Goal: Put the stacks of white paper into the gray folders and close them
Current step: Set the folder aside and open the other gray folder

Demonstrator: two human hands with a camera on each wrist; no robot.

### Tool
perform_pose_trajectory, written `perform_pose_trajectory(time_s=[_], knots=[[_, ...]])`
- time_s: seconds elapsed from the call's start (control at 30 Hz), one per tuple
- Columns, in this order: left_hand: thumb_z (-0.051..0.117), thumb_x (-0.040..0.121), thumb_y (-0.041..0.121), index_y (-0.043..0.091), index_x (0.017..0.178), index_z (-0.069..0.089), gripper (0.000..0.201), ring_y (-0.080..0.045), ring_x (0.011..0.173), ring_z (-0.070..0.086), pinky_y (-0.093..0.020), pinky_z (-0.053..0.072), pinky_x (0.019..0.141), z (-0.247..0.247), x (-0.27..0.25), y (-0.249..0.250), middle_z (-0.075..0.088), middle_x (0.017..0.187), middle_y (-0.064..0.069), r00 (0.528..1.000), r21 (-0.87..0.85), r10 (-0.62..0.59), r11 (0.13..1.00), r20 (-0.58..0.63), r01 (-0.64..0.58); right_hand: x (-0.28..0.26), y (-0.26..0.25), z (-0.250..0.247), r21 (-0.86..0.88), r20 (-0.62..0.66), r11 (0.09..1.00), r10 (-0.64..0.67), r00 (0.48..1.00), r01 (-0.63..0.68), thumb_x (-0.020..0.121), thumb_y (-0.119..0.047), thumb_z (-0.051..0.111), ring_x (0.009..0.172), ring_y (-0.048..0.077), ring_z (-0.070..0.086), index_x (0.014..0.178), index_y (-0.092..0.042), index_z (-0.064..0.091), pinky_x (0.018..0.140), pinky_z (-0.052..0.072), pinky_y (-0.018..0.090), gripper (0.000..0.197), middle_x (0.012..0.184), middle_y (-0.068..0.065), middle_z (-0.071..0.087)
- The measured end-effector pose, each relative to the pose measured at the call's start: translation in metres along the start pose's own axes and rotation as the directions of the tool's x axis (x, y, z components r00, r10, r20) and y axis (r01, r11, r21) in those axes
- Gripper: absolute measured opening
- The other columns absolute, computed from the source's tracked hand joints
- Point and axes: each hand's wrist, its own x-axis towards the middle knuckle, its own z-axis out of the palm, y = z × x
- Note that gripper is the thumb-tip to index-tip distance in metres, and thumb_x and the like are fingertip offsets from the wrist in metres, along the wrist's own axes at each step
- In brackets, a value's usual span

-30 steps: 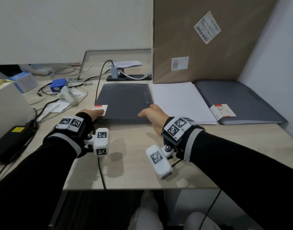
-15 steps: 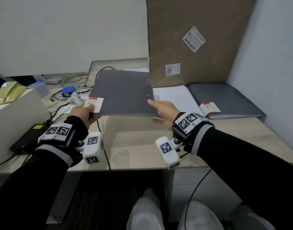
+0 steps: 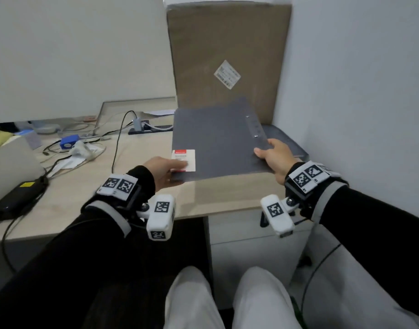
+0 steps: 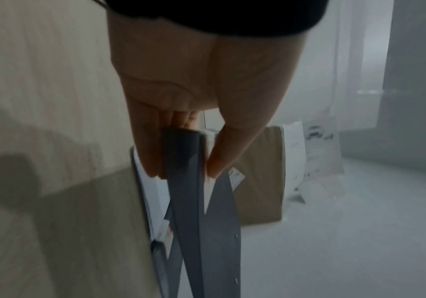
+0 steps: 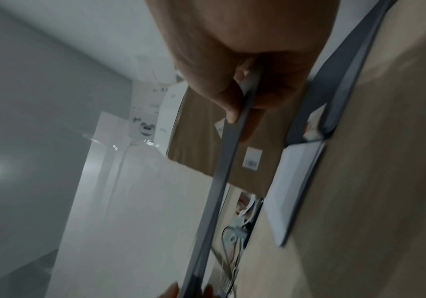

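Observation:
A closed gray folder (image 3: 218, 141) with a red-and-white label hangs in the air above the desk's right part, tilted up at its far edge. My left hand (image 3: 177, 169) pinches its near left corner at the label, thumb on top. My right hand (image 3: 263, 154) grips its near right corner. The left wrist view shows the left hand (image 4: 185, 171) clamping the folder (image 4: 196, 201), thumb on one face and fingers on the other. Below lie the white paper stack (image 5: 291, 187) and a second gray folder (image 5: 339, 66); in the head view the held folder hides the paper.
A tall cardboard box (image 3: 227, 62) leans on the wall behind the folder. The right wall stands close by. Cables, a power strip (image 3: 147, 128), a blue object (image 3: 69, 142) and a black adapter (image 3: 16, 198) crowd the desk (image 3: 85, 191) on the left.
Both hands took the left folder off the desk, lifted it and carried it to the right; it now hovers over the paper stack and the second folder.

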Motion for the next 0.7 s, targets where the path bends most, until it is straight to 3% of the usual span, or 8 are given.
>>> perform_pose_trajectory(time_s=[0.03,0.13,0.2,0.27,0.33,0.4,0.57,0.7], knots=[[0.058,0.088,0.003,0.003,0.093,0.059,0.005,-0.020,0.072,0.060,-0.023,0.059,0.054,0.011,-0.001,-0.004,0.060,0.091,-0.011,1.000,0.032,-0.015,0.999,0.004,0.015,-0.004,0.006,-0.018,0.006,-0.009,1.000,0.018,1.000,-0.018,0.089,0.001,0.057,0.067,0.015,0.062,0.116,-0.004,0.058,0.054,0.056,0.021,0.028,0.095,0.010,0.064],[0.061,0.086,0.003,0.006,0.136,0.039,0.055,-0.024,0.088,0.061,-0.033,0.057,0.066,0.041,0.001,-0.016,0.060,0.099,-0.009,1.000,0.017,-0.023,1.000,0.007,0.023,-0.018,0.027,-0.074,-0.003,-0.045,0.997,0.080,0.996,-0.080,0.090,0.003,0.055,0.053,0.006,0.066,0.094,-0.012,0.062,0.050,0.056,0.019,0.017,0.082,0.004,0.065],[0.061,0.086,0.004,0.015,0.145,0.030,0.067,-0.025,0.108,0.053,-0.037,0.052,0.083,0.064,-0.001,-0.024,0.058,0.111,-0.007,0.998,0.064,-0.039,0.997,0.039,0.037,-0.031,0.041,-0.108,-0.013,-0.065,0.993,0.117,0.991,-0.118,0.090,0.004,0.054,0.046,0.003,0.065,0.084,-0.016,0.061,0.047,0.054,0.017,0.022,0.072,0.002,0.067],[0.060,0.087,0.005,0.023,0.148,0.028,0.071,-0.023,0.128,0.043,-0.039,0.044,0.098,0.092,-0.005,-0.033,0.046,0.135,-0.004,0.995,0.163,-0.045,0.986,0.090,0.030,-0.043,0.055,-0.135,-0.060,-0.075,0.988,0.138,0.988,-0.142,0.088,0.002,0.055,0.058,0.010,0.067,0.092,-0.010,0.062,0.062,0.057,0.024,0.014,0.081,0.009,0.070],[0.057,0.089,0.003,0.024,0.146,0.032,0.066,-0.019,0.124,0.049,-0.035,0.045,0.098,0.120,-0.009,-0.043,0.046,0.131,0.002,0.984,0.225,-0.055,0.974,0.169,0.016,-0.052,0.065,-0.156,-0.121,-0.092,0.979,0.151,0.984,-0.162,0.083,-0.005,0.061,0.083,0.022,0.065,0.105,-0.003,0.062,0.087,0.053,0.041,0.021,0.107,0.020,0.068],[0.052,0.089,-0.005,0.010,0.137,0.042,0.051,-0.013,0.096,0.067,-0.027,0.054,0.078,0.145,-0.010,-0.053,0.054,0.121,-0.003,0.970,0.218,-0.072,0.976,0.232,0.020,-0.060,0.074,-0.173,-0.152,-0.109,0.973,0.159,0.981,-0.175,0.082,-0.009,0.063,0.096,0.026,0.062,0.113,-0.001,0.062,0.099,0.047,0.049,0.032,0.117,0.021,0.066],[0.057,0.087,0.005,0.007,0.121,0.057,0.034,-0.021,0.101,0.052,-0.029,0.039,0.085,0.169,-0.017,-0.069,0.061,0.121,-0.009,0.975,0.466,-0.094,0.885,0.200,-0.010,-0.083,0.070,-0.191,-0.387,-0.088,0.907,0.143,0.986,-0.167,0.088,-0.008,0.060,0.099,0.029,0.064,0.101,-0.008,0.067,0.100,0.048,0.045,0.015,0.114,0.018,0.067],[0.061,0.086,0.012,0.019,0.091,0.059,0.009,-0.019,0.101,0.051,-0.031,0.037,0.087,0.174,-0.022,-0.069,0.062,0.105,-0.006,0.972,0.508,-0.120,0.861,0.204,-0.001,-0.095,0.052,-0.189,-0.559,-0.070,0.813,0.152,0.986,-0.164,0.088,-0.013,0.060,0.104,0.030,0.064,0.119,-0.003,0.062,0.096,0.050,0.038,0.032,0.113,0.013,0.066]])
